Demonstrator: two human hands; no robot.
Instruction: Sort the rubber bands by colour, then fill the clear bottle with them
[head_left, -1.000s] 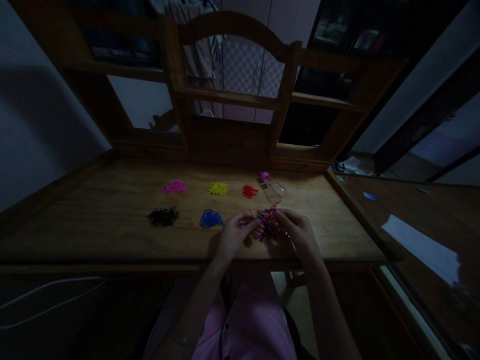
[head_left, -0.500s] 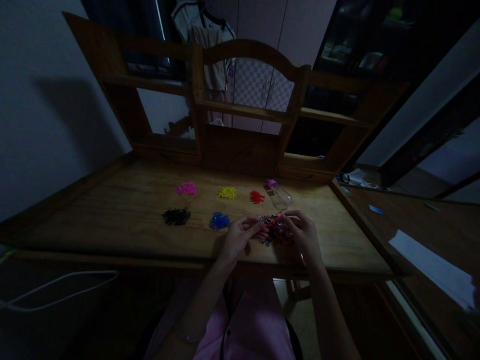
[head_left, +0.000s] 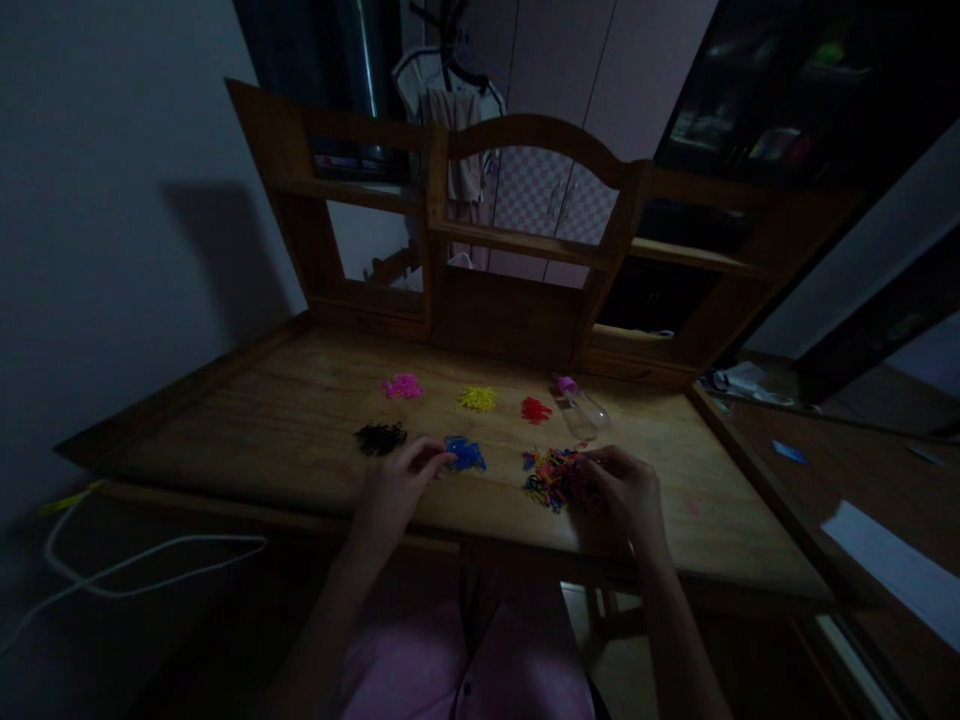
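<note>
A mixed pile of small coloured bands (head_left: 553,476) lies near the front of the wooden desk (head_left: 300,430). My right hand (head_left: 628,492) rests at the pile's right edge, fingers curled into it. My left hand (head_left: 396,484) has its fingertips pinched together between the black pile (head_left: 380,437) and the blue pile (head_left: 465,453); what they hold is too small to see. Farther back lie a pink pile (head_left: 402,386), a yellow pile (head_left: 478,398) and a red pile (head_left: 535,409).
A clear bottle with a pink cap (head_left: 580,408) lies behind the mixed pile. A wooden hutch (head_left: 525,250) rises at the desk's back. A white cable (head_left: 135,565) hangs at the left. Papers (head_left: 892,570) lie on a surface to the right.
My left hand has left the mixed pile and moved left to the blue pile. The right hand stays at the mixed pile. The view has shifted, so everything sits further right and lower.
</note>
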